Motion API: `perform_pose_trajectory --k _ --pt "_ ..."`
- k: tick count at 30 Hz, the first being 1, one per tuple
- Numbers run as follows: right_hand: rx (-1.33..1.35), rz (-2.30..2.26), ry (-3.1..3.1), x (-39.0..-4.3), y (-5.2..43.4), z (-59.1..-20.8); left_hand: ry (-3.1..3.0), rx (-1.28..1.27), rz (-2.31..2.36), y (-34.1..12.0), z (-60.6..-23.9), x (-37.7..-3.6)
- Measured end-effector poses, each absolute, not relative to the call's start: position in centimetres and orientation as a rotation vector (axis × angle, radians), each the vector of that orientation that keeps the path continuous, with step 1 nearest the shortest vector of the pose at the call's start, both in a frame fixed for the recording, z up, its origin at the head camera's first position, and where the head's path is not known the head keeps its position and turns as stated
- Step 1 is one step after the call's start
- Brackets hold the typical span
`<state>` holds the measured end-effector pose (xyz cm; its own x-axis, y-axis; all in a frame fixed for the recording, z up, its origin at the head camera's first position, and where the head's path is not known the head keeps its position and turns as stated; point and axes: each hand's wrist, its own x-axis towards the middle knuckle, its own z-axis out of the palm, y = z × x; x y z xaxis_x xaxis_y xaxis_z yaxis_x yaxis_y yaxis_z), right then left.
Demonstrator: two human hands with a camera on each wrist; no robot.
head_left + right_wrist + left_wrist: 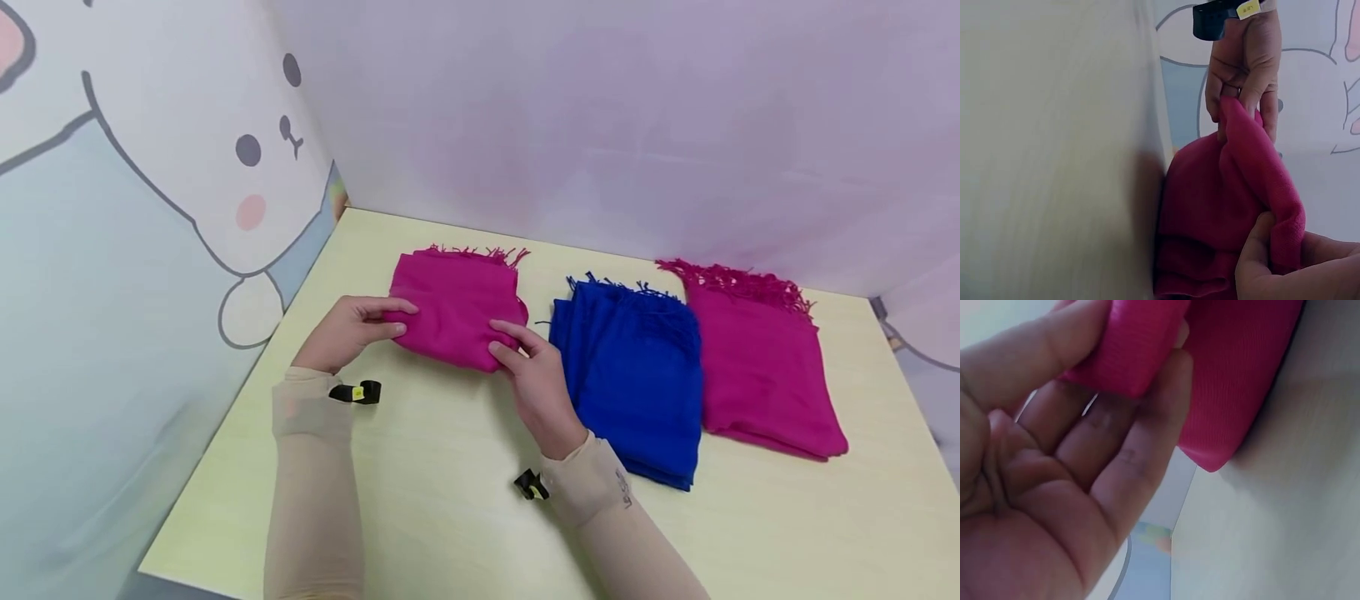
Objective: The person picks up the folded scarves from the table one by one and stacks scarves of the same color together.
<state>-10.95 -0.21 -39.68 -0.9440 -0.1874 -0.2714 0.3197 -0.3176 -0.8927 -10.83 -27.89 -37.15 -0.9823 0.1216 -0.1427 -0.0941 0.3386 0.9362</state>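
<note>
A folded magenta scarf point(457, 304) with a fringe at its far edge lies at the left of the table, its near edge raised off the surface. My left hand point(352, 331) pinches the near left corner between thumb and fingers. At the near right corner, my right hand point(536, 383) pinches the same edge. The left wrist view shows the scarf's fold point(1138, 350) between thumb and fingertips. In the right wrist view the raised edge of the scarf point(1260, 169) stretches between both hands, with the rest of the cloth resting on the table.
A folded blue scarf point(633, 383) lies right of my right hand, its fringe at the far side. Beside it, touching, is another folded magenta scarf point(765, 375). All rest on a pale table point(435, 500) against a lilac backdrop point(600, 125). A cartoon-printed panel point(172, 192) stands at left.
</note>
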Motion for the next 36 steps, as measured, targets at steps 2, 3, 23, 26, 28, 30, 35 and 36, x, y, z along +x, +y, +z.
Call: perform_pose_trajectory --k 2,3,23,26,28,30,35,36 --pt "0.178 -2.306 1.62 -10.8 0.0 -40.0 2.407 0.053 1.695 -28.1 -38.1 -11.2" --pt "0.18 -2.305 1.621 -10.7 0.1 -40.1 2.402 0.07 1.685 -28.2 -38.1 -11.2" --pt "-0.046 -1.72 1.993 -10.4 1.1 -40.9 2.268 0.012 1.316 -29.8 -37.9 -10.2" --pt "-0.211 -1.42 2.286 -10.3 1.4 -40.4 2.303 -0.098 1.203 -29.7 -37.4 -9.9" --pt "-0.316 -1.207 2.447 -10.1 1.7 -39.8 2.376 -0.172 1.112 -29.6 -36.8 -9.6" --pt "-0.396 -1.067 2.528 -9.8 2.1 -39.2 2.503 -0.251 0.994 -29.5 -36.3 -9.3" --pt "-0.416 -1.125 2.378 -9.7 3.6 -37.8 2.799 -0.307 0.883 -27.5 -35.4 -9.7" --pt "-0.404 -1.165 2.327 -9.8 4.0 -37.7 2.832 -0.271 0.918 -26.8 -35.3 -9.9"
